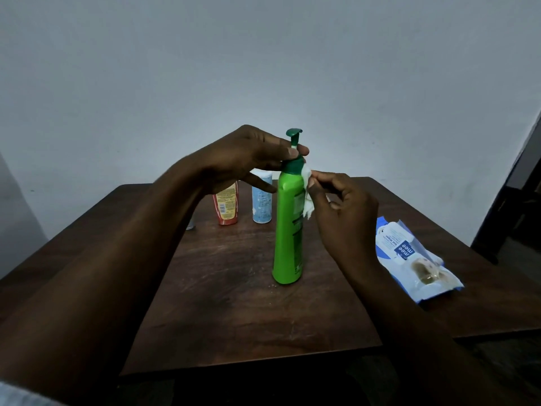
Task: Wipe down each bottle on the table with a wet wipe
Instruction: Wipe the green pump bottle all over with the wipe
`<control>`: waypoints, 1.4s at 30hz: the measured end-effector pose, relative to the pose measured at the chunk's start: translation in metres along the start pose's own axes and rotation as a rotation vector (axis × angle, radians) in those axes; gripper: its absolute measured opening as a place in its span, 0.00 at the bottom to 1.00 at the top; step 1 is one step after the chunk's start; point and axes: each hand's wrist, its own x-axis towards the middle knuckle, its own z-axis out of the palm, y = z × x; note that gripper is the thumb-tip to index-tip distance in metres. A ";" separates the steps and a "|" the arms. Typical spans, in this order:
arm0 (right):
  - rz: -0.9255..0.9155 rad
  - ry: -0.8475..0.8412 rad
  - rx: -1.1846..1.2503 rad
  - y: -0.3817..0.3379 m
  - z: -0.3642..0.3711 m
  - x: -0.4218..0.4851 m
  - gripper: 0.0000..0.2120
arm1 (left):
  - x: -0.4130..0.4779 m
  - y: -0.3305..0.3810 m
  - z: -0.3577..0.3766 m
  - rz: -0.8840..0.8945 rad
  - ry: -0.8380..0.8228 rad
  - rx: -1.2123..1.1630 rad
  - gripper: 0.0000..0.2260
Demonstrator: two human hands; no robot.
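One dark wooden desk (234, 303) carries a tall green pump bottle (288, 230) upright near its centre, a wet-wipe pack (409, 259) lying flat to its right, and a red tube (226, 205) and pale blue bottle (261, 200) standing behind. Left hand (246, 159) is closed around the bottle's dark green pump neck. Right hand (342, 206) pinches a white wipe (307, 197) against the bottle's upper right side.

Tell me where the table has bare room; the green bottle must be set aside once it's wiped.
Bare wood lies in front of the green bottle toward the near table edge. The back is crowded by the red tube and blue bottle; the wipes pack fills the right.
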 end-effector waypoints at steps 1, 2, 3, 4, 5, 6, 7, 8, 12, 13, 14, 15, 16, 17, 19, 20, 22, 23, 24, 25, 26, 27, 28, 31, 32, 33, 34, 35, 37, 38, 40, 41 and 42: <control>0.019 0.004 0.010 -0.001 0.000 -0.001 0.05 | 0.000 0.001 0.000 0.001 0.000 0.010 0.09; 0.024 0.006 0.021 -0.002 0.000 -0.002 0.05 | 0.000 0.001 -0.001 0.002 0.003 0.027 0.08; 0.015 0.008 0.031 -0.005 0.000 -0.004 0.05 | -0.001 0.002 -0.002 0.004 0.010 0.047 0.09; -0.008 0.007 0.038 -0.008 0.000 -0.005 0.05 | -0.001 0.002 -0.002 0.008 0.021 0.067 0.09; -0.044 0.002 0.035 -0.010 0.000 -0.006 0.05 | -0.002 0.002 -0.004 0.009 0.030 0.086 0.09; -0.089 -0.006 0.020 -0.013 0.001 -0.006 0.05 | -0.002 0.001 -0.005 0.008 0.038 0.102 0.09; -0.138 -0.015 -0.006 -0.015 0.002 -0.007 0.05 | -0.003 0.002 -0.007 0.005 0.047 0.118 0.09; -0.183 -0.023 -0.035 -0.017 0.002 -0.006 0.06 | -0.003 0.002 -0.007 0.004 0.062 0.137 0.10; -0.298 -0.080 -0.141 -0.026 0.006 -0.002 0.07 | -0.001 0.003 -0.008 0.012 0.122 0.192 0.11; -0.309 -0.103 -0.178 -0.029 0.008 -0.002 0.07 | -0.001 0.004 -0.007 0.017 0.126 0.194 0.11; -0.316 -0.126 -0.219 -0.031 0.011 -0.001 0.08 | 0.000 0.004 -0.006 0.020 0.135 0.200 0.11; -0.323 -0.147 -0.263 -0.032 0.013 0.000 0.08 | 0.001 0.005 -0.005 0.022 0.149 0.209 0.12; -0.331 -0.165 -0.300 -0.032 0.015 0.000 0.09 | 0.003 0.004 -0.004 0.028 0.168 0.215 0.12; -0.336 -0.178 -0.324 -0.031 0.015 0.000 0.10 | 0.004 0.004 -0.002 0.042 0.185 0.212 0.12; -0.330 -0.177 -0.311 -0.028 0.011 -0.002 0.10 | 0.005 0.004 0.000 0.084 0.202 0.194 0.11; -0.323 -0.160 -0.275 -0.026 0.008 -0.002 0.10 | 0.006 0.003 -0.001 0.105 0.210 0.192 0.11; -0.314 -0.116 -0.208 -0.022 0.002 -0.003 0.09 | 0.009 0.000 -0.004 0.127 0.226 0.219 0.12; -0.311 -0.101 -0.190 -0.020 0.001 -0.003 0.09 | 0.010 -0.001 -0.006 0.129 0.233 0.234 0.13; -0.307 -0.094 -0.177 -0.019 0.000 -0.002 0.08 | 0.010 -0.002 -0.007 0.128 0.239 0.248 0.13; -0.304 -0.089 -0.169 -0.018 -0.001 -0.001 0.08 | 0.011 -0.002 -0.007 0.127 0.242 0.256 0.14; -0.301 -0.084 -0.162 -0.017 -0.002 0.000 0.08 | 0.011 -0.002 -0.007 0.129 0.247 0.262 0.15; -0.296 -0.080 -0.155 -0.016 -0.003 0.001 0.08 | 0.010 -0.003 -0.006 0.129 0.259 0.263 0.15; -0.289 -0.075 -0.148 -0.014 -0.005 0.002 0.08 | 0.010 -0.005 -0.005 0.125 0.280 0.264 0.16; -0.248 -0.073 -0.131 -0.013 -0.009 0.003 0.07 | 0.007 -0.012 -0.003 0.118 0.338 0.256 0.21; -0.242 -0.075 -0.136 -0.014 -0.009 0.003 0.07 | 0.006 -0.015 -0.003 0.123 0.338 0.257 0.21; -0.242 -0.078 -0.143 -0.015 -0.009 0.004 0.07 | 0.005 -0.016 -0.004 0.123 0.325 0.251 0.19; -0.239 -0.083 -0.150 -0.015 -0.010 0.005 0.07 | 0.002 -0.015 -0.006 0.116 0.301 0.240 0.16; -0.231 -0.089 -0.157 -0.015 -0.010 0.006 0.07 | -0.001 -0.014 -0.008 0.100 0.268 0.231 0.14; -0.177 -0.100 -0.162 -0.012 -0.010 0.008 0.07 | -0.009 -0.012 -0.012 0.077 0.193 0.226 0.12; -0.135 -0.108 -0.147 -0.011 -0.009 0.008 0.08 | -0.013 -0.011 -0.012 0.077 0.165 0.221 0.13; -0.050 -0.117 -0.089 -0.012 -0.006 0.009 0.09 | -0.018 -0.009 -0.011 0.094 0.147 0.214 0.13; -0.012 -0.111 -0.052 -0.015 -0.004 0.009 0.09 | -0.019 -0.009 -0.010 0.097 0.150 0.215 0.13; 0.025 -0.099 -0.012 -0.019 -0.001 0.008 0.09 | -0.020 -0.008 -0.010 0.094 0.152 0.219 0.13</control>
